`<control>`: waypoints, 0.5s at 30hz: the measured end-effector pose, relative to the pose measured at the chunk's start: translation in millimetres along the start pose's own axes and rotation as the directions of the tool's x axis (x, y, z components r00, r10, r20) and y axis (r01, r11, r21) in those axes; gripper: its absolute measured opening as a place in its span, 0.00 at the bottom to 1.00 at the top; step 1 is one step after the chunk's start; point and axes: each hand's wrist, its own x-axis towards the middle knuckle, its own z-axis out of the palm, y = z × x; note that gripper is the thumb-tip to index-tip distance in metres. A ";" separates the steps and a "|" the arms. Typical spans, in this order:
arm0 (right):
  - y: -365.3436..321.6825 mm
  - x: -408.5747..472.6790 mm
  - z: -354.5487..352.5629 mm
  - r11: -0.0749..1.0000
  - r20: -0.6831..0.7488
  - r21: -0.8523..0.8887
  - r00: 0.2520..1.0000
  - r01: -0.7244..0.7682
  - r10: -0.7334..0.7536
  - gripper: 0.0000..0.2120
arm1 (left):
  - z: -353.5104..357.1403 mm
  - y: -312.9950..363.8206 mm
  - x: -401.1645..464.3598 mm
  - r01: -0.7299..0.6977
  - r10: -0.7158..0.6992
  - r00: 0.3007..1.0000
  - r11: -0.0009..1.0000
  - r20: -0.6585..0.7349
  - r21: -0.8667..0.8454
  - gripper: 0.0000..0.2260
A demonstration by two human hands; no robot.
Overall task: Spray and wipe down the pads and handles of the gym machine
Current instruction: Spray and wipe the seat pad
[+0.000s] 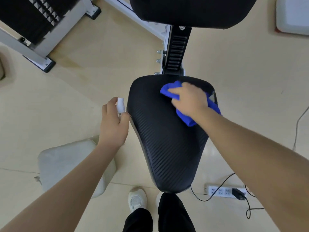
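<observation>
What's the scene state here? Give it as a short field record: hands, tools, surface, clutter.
left hand: holds a small white spray bottle, beside the seat's left edge
right hand: presses a blue cloth on the seat pad, far right part
seat pad: black, ribbed texture
back pad: black, above the seat, not touched
floor clutter: power strip with black adapter plugged in, right of the seat's near end
stage: wiping seat pad

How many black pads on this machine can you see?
2. The seat pad in the middle, where the right hand presses the blue cloth, and a second pad at the top edge, partly cropped. Others may lie outside the view.
</observation>
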 end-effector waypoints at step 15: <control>-8.4 -48.2 12.6 0.998 -0.055 0.014 0.996 -0.065 0.065 0.17 | 8.8 12.6 -24.4 -0.304 0.286 0.949 0.942 0.135 0.142 0.24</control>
